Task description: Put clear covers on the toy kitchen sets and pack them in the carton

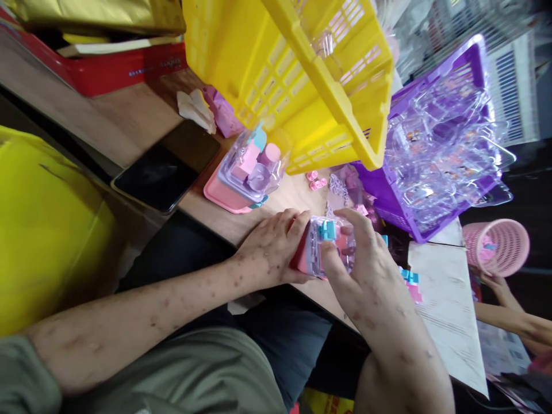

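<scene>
Toy box (315, 244) between the fingers (333, 262).

There are two clear-topped pink boxes (228, 192) (314, 261) and one phone (166, 167).

Small red-pink box with clear cover (317, 260): plastic; cover looked thin, smooth, glossy. Second box, coral-pink with clear cover (226, 194): plastic, cover shiny. Large yellow slatted basket (276, 60): moulded plastic, smooth, soft sheen. Purple rectangular basket (390, 201): plastic, satin; clear plastic packs (440, 144) inside showed hard highlights. Flat black phone (168, 164): screen appeared glossy. Pale-brown tabletop (112, 121): looked wood-like, matt. Gold wrapping (99, 14): looked metallic, creased, glossy. Olive sleeve (26, 374): was matt cloth.
</scene>
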### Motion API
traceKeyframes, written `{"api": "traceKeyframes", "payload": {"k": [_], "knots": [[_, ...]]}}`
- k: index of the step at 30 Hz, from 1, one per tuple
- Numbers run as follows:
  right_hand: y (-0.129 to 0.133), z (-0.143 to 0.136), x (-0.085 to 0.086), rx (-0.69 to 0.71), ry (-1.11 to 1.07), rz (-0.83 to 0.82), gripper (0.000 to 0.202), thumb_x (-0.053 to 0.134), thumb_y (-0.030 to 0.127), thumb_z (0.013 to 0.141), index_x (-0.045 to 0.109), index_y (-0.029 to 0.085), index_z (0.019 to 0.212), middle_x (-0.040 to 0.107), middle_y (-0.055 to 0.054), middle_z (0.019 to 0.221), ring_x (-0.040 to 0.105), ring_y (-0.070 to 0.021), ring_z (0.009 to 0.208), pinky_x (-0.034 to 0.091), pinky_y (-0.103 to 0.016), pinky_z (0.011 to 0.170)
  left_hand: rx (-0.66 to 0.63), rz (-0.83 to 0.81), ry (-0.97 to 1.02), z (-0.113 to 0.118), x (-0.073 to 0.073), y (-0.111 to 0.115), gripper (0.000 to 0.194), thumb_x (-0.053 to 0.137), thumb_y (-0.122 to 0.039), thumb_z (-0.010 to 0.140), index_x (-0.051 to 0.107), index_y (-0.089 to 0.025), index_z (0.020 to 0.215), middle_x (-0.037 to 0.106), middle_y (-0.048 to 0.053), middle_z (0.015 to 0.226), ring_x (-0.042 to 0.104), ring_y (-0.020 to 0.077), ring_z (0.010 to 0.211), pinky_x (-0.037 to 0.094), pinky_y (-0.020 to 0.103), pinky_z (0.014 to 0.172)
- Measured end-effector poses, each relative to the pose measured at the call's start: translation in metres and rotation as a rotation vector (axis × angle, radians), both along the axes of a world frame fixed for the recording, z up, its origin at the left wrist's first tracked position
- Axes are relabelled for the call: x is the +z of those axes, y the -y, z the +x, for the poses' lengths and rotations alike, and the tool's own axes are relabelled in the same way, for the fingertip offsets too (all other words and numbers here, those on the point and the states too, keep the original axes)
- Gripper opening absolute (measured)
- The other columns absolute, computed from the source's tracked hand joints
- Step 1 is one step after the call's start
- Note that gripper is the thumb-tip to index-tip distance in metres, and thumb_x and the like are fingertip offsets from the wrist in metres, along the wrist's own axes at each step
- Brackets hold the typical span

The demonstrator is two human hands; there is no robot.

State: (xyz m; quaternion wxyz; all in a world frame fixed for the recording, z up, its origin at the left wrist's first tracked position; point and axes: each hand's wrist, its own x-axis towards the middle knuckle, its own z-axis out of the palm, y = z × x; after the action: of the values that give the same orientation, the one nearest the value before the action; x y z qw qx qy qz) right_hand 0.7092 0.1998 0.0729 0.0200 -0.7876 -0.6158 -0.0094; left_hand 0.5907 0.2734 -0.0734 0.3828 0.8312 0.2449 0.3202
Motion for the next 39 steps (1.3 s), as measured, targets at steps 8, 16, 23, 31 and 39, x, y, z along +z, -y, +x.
{"api": "traceKeyframes", "payload": {"k": [8,16,23,31,39], "knots": [[-0.011,0.007,0.001,-0.007,0.017,-0.068,0.041,0.058,0.040,0.097,0.056,0.028,0.136,0.073,-0.012,0.117,0.067,-0.0340,0.097,0.057,-0.050,0.086,-0.030,0.001,-0.028,-0.002,0.006,-0.002,0.119,0.102,-0.045,0.073,0.022,-0.021,0.158,0.053,0.020,0.157,0.057,0.0393,0.149,0.054,0.055,0.122],[-0.011,0.015,0.001,-0.034,-0.027,-0.101,0.035,0.052,0.052,0.107,0.056,0.028,0.132,0.072,-0.011,0.103,0.067,-0.0327,0.088,0.056,-0.049,0.082,-0.055,0.020,-0.057,-0.003,0.005,-0.001,0.128,0.105,-0.049,0.071,0.015,-0.021,0.159,0.052,0.022,0.159,0.055,0.0416,0.151,0.051,0.057,0.124],[-0.016,0.006,-0.008,-0.033,0.004,-0.015,0.032,0.055,0.045,0.103,0.056,0.026,0.128,0.073,-0.012,0.113,0.069,-0.0328,0.098,0.056,-0.048,0.084,-0.053,0.034,-0.044,-0.002,0.002,0.000,0.128,0.102,-0.053,0.074,0.012,-0.022,0.161,0.051,0.022,0.159,0.054,0.0425,0.152,0.049,0.057,0.124],[-0.011,0.006,-0.015,-0.057,0.113,-0.011,0.035,0.060,0.043,0.102,0.057,0.026,0.132,0.070,-0.012,0.101,0.066,-0.0351,0.098,0.055,-0.048,0.082,-0.047,0.033,-0.034,-0.003,0.003,0.001,0.125,0.101,-0.047,0.074,0.013,-0.024,0.160,0.049,0.022,0.160,0.056,0.0421,0.150,0.049,0.057,0.124],[-0.016,-0.001,-0.012,-0.071,0.136,-0.037,0.036,0.057,0.043,0.100,0.059,0.022,0.128,0.071,-0.016,0.101,0.067,-0.0400,0.099,0.055,-0.053,0.084,-0.061,0.028,-0.041,-0.002,0.002,0.001,0.124,0.101,-0.048,0.074,0.015,-0.022,0.159,0.050,0.023,0.159,0.056,0.0435,0.150,0.051,0.058,0.123]]}}
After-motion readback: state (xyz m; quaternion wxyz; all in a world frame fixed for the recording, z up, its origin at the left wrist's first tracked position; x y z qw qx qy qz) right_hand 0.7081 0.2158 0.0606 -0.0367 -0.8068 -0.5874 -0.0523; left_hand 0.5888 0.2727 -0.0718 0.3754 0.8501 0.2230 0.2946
